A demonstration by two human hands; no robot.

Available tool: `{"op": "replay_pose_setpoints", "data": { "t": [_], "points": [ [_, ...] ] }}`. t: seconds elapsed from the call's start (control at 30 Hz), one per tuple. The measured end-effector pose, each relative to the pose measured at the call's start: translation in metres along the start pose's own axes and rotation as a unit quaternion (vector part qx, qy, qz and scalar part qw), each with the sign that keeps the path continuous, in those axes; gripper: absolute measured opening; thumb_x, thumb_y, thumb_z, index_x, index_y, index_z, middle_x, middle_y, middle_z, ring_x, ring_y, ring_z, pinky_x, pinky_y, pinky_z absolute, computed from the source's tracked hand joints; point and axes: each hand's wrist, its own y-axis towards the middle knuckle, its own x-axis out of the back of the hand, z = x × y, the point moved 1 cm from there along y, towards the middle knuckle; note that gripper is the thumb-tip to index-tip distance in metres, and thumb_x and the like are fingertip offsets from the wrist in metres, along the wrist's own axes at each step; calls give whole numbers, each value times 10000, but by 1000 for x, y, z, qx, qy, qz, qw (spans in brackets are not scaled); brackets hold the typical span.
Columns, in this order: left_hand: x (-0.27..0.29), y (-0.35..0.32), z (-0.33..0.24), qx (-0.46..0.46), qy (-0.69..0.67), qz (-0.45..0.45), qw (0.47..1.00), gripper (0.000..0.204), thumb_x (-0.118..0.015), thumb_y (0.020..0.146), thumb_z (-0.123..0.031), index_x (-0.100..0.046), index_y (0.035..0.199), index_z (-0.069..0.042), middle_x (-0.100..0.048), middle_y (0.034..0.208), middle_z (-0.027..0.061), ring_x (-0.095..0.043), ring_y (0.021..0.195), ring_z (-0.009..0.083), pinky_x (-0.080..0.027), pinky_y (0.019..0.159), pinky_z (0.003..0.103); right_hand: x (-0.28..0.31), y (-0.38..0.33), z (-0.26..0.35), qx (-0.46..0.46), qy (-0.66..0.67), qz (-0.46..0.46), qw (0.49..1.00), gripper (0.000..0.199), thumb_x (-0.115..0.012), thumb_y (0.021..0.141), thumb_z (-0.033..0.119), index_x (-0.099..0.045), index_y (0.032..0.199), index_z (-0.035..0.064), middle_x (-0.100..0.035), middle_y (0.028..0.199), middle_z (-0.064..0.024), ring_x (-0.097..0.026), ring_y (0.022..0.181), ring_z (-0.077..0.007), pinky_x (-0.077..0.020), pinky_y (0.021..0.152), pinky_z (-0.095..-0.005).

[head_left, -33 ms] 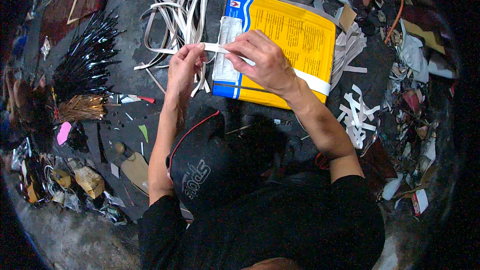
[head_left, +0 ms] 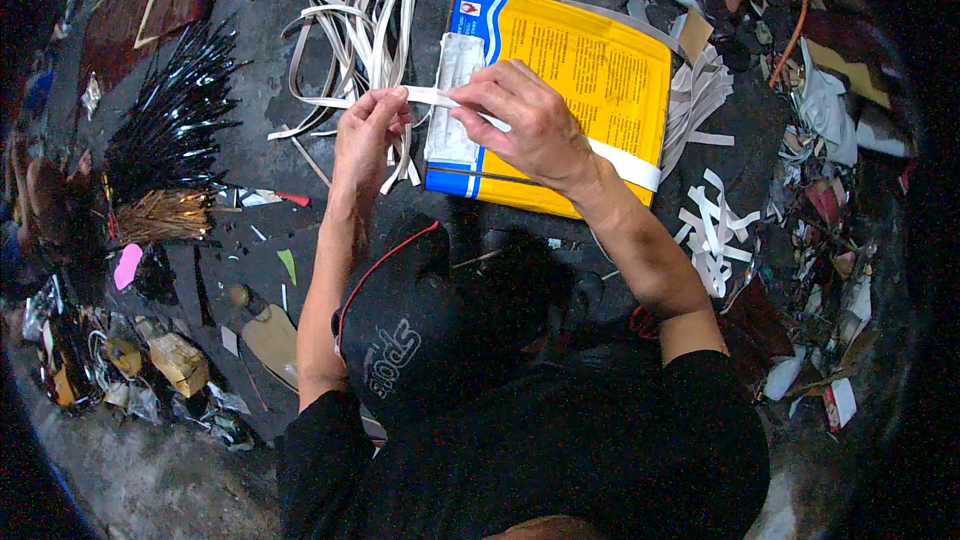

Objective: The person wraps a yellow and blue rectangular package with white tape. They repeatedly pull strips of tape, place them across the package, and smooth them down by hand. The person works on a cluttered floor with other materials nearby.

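Btwn both hands [head_left: 372, 135] [head_left: 520, 120]: white strip [head_left: 430, 96]

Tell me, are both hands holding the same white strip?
Yes, the left hand and right hand pinch one white strip between them above the yellow book.

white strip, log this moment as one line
left hand: pinches white strip end | right hand: grips same strip | strip runs across yellow-blue sack | loose strips behind

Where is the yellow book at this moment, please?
In the head view, the yellow book lies upper centre, under the right hand, right of the white strips.
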Motion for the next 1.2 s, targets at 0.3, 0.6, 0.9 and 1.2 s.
{"op": "replay_pose_setpoints", "data": {
  "t": [0.3,0.6,0.9,1.2],
  "points": [
    [30,35,20,-19,-90,6,996,174,-648,901,-197,-616,933,-28,-602,783,7,-534,669,69,-431,628,196,-3,11,-3,12,10,-8,1000,155,-728,768,57,-673,911,37,-610,830,-86,-603,779,-247,-503,679,-343],
    [-26,-18,-12,-20,-70,63,995,225,-628,928,-262,-598,945,-40,-596,814,-3,-522,713,59,-402,638,199,-4,10,-2,1,25,-20,1000,190,-744,778,113,-671,938,42,-611,830,-83,-596,791,-250,-494,697,-351],
    [-12,-2,2,15,-101,31,994,202,-664,905,-220,-608,903,-26,-602,782,21,-517,660,54,-388,568,171,-2,5,-1,-2,15,-10,1000,165,-726,784,127,-659,911,46,-597,843,-81,-596,804,-259,-495,716,-359],
    [26,32,23,31,-127,13,991,183,-667,896,-167,-590,929,-5,-591,794,36,-521,669,61,-386,533,149,-1,4,-2,1,17,-2,1000,168,-724,783,91,-677,935,37,-602,841,-80,-595,796,-246,-499,703,-348]
  ]
}}
